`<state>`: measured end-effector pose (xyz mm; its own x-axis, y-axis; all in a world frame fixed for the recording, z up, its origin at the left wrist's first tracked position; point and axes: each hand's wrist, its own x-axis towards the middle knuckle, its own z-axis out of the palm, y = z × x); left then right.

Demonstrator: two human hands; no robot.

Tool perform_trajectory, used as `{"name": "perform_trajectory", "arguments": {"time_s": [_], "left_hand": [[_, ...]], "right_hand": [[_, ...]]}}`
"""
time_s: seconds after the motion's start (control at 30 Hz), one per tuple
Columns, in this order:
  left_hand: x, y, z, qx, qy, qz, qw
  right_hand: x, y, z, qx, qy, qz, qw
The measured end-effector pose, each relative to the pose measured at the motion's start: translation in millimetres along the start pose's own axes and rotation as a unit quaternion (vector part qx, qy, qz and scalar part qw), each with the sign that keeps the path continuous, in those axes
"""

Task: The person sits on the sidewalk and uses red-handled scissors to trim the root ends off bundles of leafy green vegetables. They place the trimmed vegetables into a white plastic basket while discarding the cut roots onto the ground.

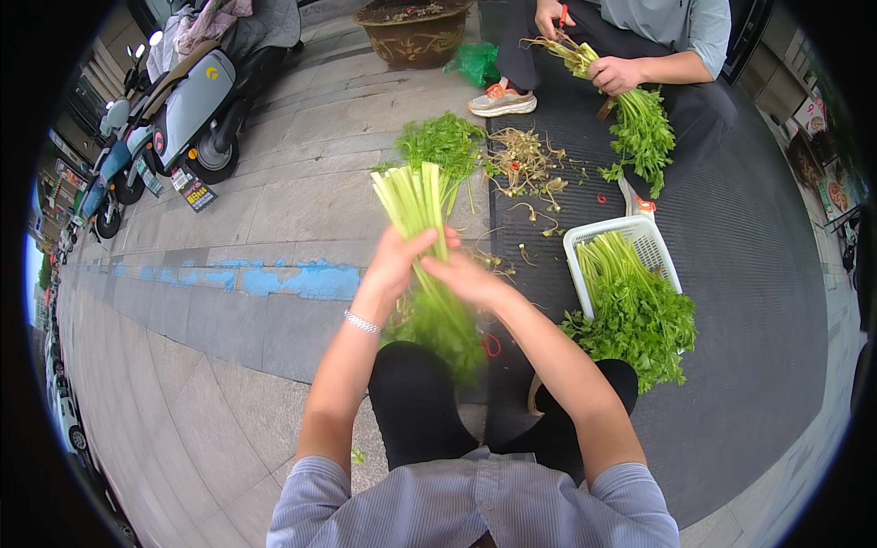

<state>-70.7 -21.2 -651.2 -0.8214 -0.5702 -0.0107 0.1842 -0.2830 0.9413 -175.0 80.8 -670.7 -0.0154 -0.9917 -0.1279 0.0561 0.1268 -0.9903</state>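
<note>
Both of my hands hold one bunch of celery, its pale cut stalks pointing away from me and its leafy end blurred above my knees. My left hand wraps around the stalks from the left. From the right, my right hand grips the same bunch lower down, partly hiding the stalks. Loose celery leaves lie on the paving beyond the bunch. A white plastic basket stands to my right, with trimmed celery in it whose leaves spill over the near rim.
Cut celery roots lie scattered on the black ribbed mat. Opposite, a person holds orange-handled scissors at the root end of another celery bunch. A green plastic bag, a large planter and parked scooters stand farther off.
</note>
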Motion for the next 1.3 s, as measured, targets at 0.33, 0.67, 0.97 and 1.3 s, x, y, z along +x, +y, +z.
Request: {"name": "perform_trajectory", "arguments": {"time_s": [0.33, 0.67, 0.97, 1.3], "left_hand": [[42, -27, 68, -0.163, 0.072, -0.023, 0.984], [73, -102, 25, 0.188, -0.057, -0.186, 0.963], [16, -206, -114, 0.260, 0.144, -0.356, 0.886], [-37, -275, -155, 0.536, -0.009, -0.259, 0.803]], "right_hand": [[-45, -11, -58, -0.128, 0.143, -0.041, 0.981], [-196, -44, -295, -0.449, 0.307, 0.222, 0.809], [-223, 152, -421, -0.517, 0.395, 0.390, 0.652], [-159, 215, -343, -0.635, 0.403, 0.093, 0.653]]}}
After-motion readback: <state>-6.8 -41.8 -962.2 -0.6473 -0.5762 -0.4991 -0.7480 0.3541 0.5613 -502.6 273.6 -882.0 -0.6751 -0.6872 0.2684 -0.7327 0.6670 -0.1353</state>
